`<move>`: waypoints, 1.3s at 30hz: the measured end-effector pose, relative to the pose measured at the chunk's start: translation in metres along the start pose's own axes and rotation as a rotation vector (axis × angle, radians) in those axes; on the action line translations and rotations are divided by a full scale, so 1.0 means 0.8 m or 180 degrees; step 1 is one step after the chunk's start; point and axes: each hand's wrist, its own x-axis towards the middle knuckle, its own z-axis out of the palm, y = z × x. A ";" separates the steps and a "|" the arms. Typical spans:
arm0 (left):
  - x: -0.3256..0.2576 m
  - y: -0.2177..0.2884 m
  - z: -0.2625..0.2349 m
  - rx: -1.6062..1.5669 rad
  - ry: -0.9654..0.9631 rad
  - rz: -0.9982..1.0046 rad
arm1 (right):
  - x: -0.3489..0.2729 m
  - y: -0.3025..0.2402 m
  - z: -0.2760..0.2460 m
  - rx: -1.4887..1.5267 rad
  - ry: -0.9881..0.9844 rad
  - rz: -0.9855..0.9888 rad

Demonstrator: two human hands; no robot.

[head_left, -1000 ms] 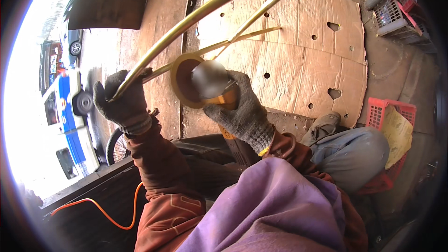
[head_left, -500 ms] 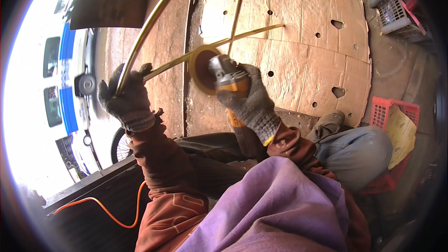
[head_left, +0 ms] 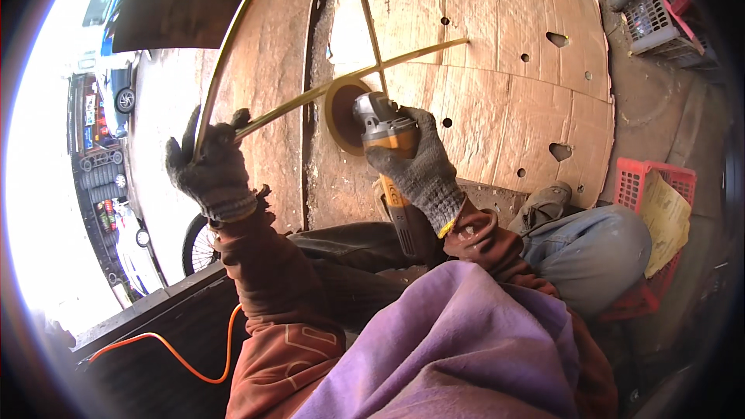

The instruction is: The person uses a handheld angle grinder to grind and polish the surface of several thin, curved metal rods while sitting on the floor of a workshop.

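A grey knit glove covers my left hand [head_left: 209, 174], which is closed around a corner of a gold-coloured metal frame [head_left: 233, 39]. The frame's thin bars cross in front of me, and parts run out past the top of the picture. Gripped in my right hand [head_left: 425, 169], also gloved, is a yellow and grey angle grinder [head_left: 396, 141]. Its round brown disc [head_left: 338, 115] stands edge-up just beneath the frame's crossing bar; whether they touch I cannot tell. The grinder's body slopes down toward my lap.
A flattened cardboard sheet [head_left: 481, 23] with holes covers the ground ahead. At right stands a red plastic crate [head_left: 628, 178] holding a yellowish sheet; more crates [head_left: 652, 23] are at the far right. An orange cord [head_left: 167, 349] lies lower left. Vehicles [head_left: 124, 97] show outside at left.
The grinder and its disc have shifted slightly right. The frame's upper bars have swung a little left. A blue and white vehicle outside has left the view, uncovering others behind it.
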 end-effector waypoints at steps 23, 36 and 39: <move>0.014 -0.001 -0.021 -0.0251 -0.0621 -0.0015 | 0.008 0.002 -0.016 -0.0226 0.0215 0.0190; 0.002 0.001 -0.007 0.0031 -0.0025 -0.0041 | -0.029 -0.035 0.035 -0.0151 -0.0466 -0.0606; 0.005 -0.002 -0.012 -0.0084 -0.0076 -0.0129 | -0.026 -0.023 0.035 0.0144 -0.0446 -0.0376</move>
